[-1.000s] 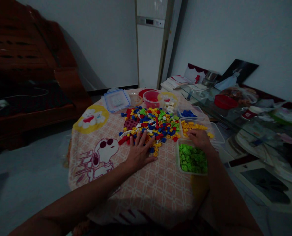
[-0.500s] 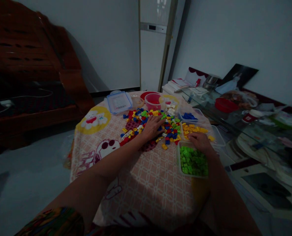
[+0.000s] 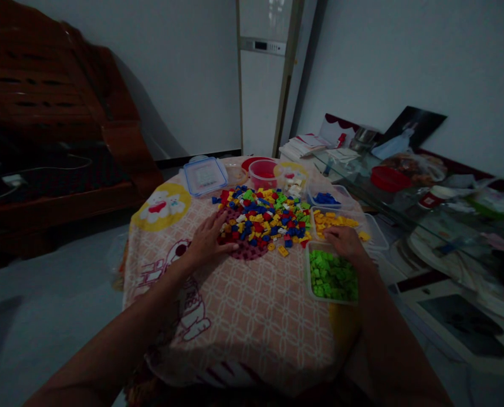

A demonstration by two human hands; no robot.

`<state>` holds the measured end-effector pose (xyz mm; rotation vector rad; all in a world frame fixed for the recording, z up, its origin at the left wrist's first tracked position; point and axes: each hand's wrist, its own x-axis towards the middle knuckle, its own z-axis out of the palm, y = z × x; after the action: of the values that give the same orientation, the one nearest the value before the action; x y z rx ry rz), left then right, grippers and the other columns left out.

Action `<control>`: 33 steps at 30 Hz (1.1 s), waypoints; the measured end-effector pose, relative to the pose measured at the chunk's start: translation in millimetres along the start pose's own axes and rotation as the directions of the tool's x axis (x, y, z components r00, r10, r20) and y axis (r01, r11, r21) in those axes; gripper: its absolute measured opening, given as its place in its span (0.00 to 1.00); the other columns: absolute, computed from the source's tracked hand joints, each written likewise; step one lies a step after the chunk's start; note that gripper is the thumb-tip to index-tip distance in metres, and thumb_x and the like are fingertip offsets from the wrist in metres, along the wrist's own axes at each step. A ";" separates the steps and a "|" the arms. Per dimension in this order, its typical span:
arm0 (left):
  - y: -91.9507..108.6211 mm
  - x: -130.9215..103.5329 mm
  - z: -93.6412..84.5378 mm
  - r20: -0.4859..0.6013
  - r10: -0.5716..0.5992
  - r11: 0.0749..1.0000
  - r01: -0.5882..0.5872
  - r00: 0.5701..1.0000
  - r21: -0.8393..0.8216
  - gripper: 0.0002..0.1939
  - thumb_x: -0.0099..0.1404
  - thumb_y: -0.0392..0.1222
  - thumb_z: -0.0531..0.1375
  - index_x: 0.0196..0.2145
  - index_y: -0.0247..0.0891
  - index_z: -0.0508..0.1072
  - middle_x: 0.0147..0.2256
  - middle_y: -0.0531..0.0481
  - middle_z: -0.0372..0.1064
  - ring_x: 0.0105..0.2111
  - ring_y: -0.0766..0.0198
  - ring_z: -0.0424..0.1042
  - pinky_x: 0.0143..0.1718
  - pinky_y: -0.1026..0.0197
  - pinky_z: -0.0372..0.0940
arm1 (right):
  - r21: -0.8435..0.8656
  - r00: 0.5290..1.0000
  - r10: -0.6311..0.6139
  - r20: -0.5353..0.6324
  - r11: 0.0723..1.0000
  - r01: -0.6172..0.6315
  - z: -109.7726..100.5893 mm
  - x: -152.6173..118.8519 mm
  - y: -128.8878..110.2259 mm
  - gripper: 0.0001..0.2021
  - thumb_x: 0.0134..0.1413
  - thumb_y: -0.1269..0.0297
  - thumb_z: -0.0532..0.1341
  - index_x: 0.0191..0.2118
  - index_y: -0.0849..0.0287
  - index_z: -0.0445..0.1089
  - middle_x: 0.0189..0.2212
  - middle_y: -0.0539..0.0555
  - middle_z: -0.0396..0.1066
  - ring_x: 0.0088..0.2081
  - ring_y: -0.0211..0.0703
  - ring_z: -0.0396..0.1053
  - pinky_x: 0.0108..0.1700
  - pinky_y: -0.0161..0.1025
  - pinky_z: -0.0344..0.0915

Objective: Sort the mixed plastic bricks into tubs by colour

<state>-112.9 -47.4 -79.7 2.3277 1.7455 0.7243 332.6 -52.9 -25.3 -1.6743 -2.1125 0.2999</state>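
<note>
A pile of mixed coloured bricks (image 3: pixel 269 217) lies in the middle of the cloth-covered table. At the pile's left edge, my left hand (image 3: pixel 209 242) is spread with fingers apart, empty. My right hand (image 3: pixel 344 242) is over the near edge of the yellow-brick container, its fingers drawn together; whether a brick is between them is too small to tell. Yellow bricks (image 3: pixel 334 219) lie in that container. Nearer me, green bricks (image 3: pixel 331 275) fill a clear box, partly behind my right forearm. Blue bricks (image 3: pixel 326 198) sit in a container farther back.
Behind the pile are a round pink tub (image 3: pixel 264 174), white bricks (image 3: pixel 294 187) and a blue-rimmed lid (image 3: pixel 205 176). On the right stands a cluttered glass table (image 3: pixel 430 226) with a red bowl (image 3: pixel 390 179). A wooden bench (image 3: pixel 61 113) is at the left.
My left hand has moved from the middle of the pile to its left edge, uncovering the bricks there. My right hand has stayed in nearly the same place.
</note>
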 end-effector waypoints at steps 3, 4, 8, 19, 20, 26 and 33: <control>-2.3 -25.6 11.1 -0.008 0.007 0.999 -0.007 1.000 0.032 0.59 0.56 0.66 0.69 0.75 0.43 0.49 0.74 0.28 0.44 0.71 0.28 0.51 0.66 0.29 0.55 | -0.013 1.000 -0.002 0.008 1.000 0.002 0.2 0.1 -0.3 0.16 0.57 0.59 0.56 0.25 0.59 0.76 0.27 0.56 0.76 0.31 0.45 0.70 0.36 0.39 0.58; -1.0 -28.7 14.5 -0.022 0.020 1.000 -0.020 1.000 0.024 0.59 0.58 0.65 0.69 0.76 0.43 0.47 0.74 0.29 0.43 0.72 0.29 0.51 0.66 0.30 0.56 | -0.017 1.000 -0.005 0.006 1.000 0.005 0.5 0.0 -0.4 0.16 0.57 0.59 0.56 0.24 0.59 0.75 0.26 0.56 0.75 0.30 0.45 0.69 0.35 0.39 0.57; 6.6 -15.5 24.5 -0.054 0.054 0.998 -0.056 0.997 -0.030 0.51 0.64 0.59 0.67 0.75 0.44 0.49 0.74 0.31 0.44 0.72 0.32 0.50 0.67 0.32 0.58 | -0.010 1.000 -0.002 -0.016 1.000 0.002 2.1 -0.2 -0.4 0.15 0.57 0.60 0.56 0.24 0.59 0.75 0.24 0.55 0.74 0.30 0.44 0.68 0.35 0.38 0.57; 23.7 59.8 42.8 -0.114 0.211 0.956 -0.229 0.971 -0.182 0.35 0.68 0.58 0.64 0.67 0.41 0.68 0.68 0.33 0.58 0.68 0.40 0.60 0.68 0.35 0.58 | -0.002 1.000 -0.007 0.006 1.000 0.007 -0.3 1.3 -2.9 0.14 0.54 0.61 0.56 0.22 0.58 0.71 0.23 0.54 0.72 0.29 0.43 0.65 0.33 0.38 0.54; 28.8 64.1 43.8 -0.122 0.209 0.954 -0.230 0.970 -0.193 0.34 0.68 0.58 0.63 0.67 0.42 0.68 0.68 0.34 0.58 0.68 0.40 0.60 0.68 0.35 0.58 | -0.003 1.000 -0.002 0.012 1.000 0.002 -0.8 1.3 -3.2 0.14 0.54 0.60 0.56 0.21 0.58 0.70 0.23 0.54 0.71 0.29 0.43 0.65 0.33 0.38 0.53; 67.4 95.4 48.8 -0.173 0.207 0.942 -0.244 0.963 -0.232 0.29 0.69 0.54 0.64 0.64 0.41 0.71 0.69 0.37 0.58 0.69 0.43 0.58 0.69 0.38 0.58 | -0.008 1.000 -0.002 0.030 1.000 0.003 -3.3 0.4 -6.8 0.16 0.56 0.59 0.55 0.21 0.58 0.71 0.23 0.54 0.71 0.29 0.43 0.65 0.34 0.39 0.54; 103.8 124.1 41.5 -0.187 0.257 0.917 -0.300 0.948 -0.264 0.26 0.72 0.51 0.60 0.64 0.39 0.70 0.69 0.35 0.58 0.69 0.44 0.59 0.69 0.37 0.57 | -0.016 1.000 -0.001 0.002 1.000 0.001 -2.4 -0.2 -8.5 0.14 0.56 0.62 0.57 0.23 0.58 0.74 0.23 0.54 0.73 0.30 0.45 0.67 0.34 0.39 0.56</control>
<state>21.7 42.8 -39.4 2.3880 1.2571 1.1425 326.3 -55.5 -19.7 -1.6830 -2.1228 0.2851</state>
